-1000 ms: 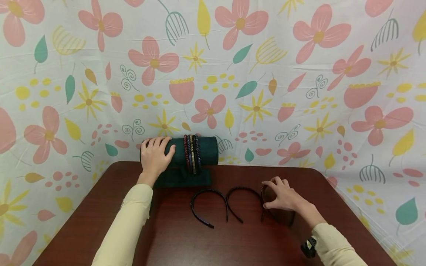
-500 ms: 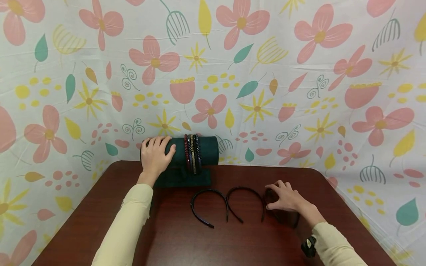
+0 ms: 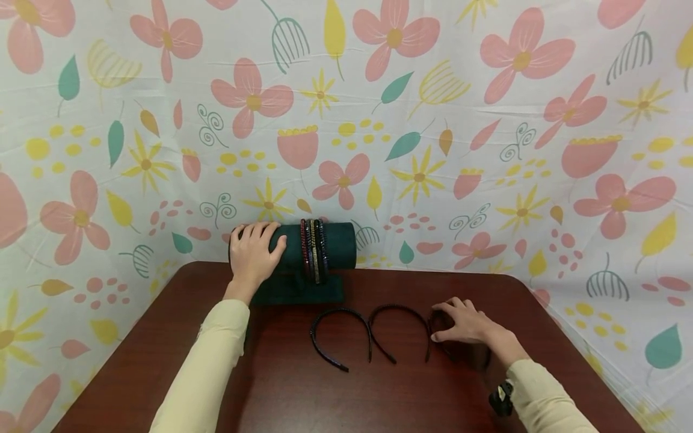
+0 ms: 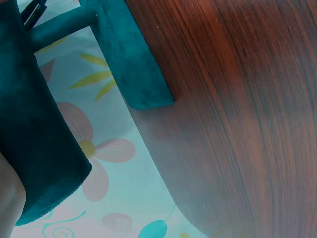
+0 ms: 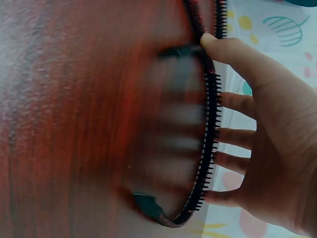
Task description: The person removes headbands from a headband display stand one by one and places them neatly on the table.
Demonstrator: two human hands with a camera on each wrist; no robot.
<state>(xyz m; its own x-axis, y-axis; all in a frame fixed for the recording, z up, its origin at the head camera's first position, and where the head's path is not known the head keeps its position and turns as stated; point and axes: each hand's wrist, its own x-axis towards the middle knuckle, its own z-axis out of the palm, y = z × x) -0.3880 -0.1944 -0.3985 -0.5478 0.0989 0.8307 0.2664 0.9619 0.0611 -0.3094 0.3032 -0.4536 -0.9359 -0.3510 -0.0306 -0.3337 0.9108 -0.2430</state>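
My left hand (image 3: 253, 255) grips the left end of a dark green velvet roll stand (image 3: 341, 246), fingers draped over its top. Several glittery beaded bands (image 3: 314, 249) in red, black, gold and blue hang round the roll's middle. On the right, my right hand (image 3: 462, 322) holds a dark headband (image 5: 211, 124) between thumb and spread fingertips, its small comb teeth facing my fingers in the right wrist view. Part of it is hidden behind the hand in the head view. Two more black headbands, a left one (image 3: 314, 334) and a middle one (image 3: 397, 307), lie left of it.
The stand's flat base (image 4: 136, 64) sits at the back edge of the brown wooden table (image 3: 346, 403). Behind hangs a flower-printed cloth (image 3: 346, 108). A black device (image 3: 501, 398) is worn at my right wrist.
My right hand has shifted slightly right and down with its headband, which has come away from the middle headband's end. My left hand and the stand stay put.
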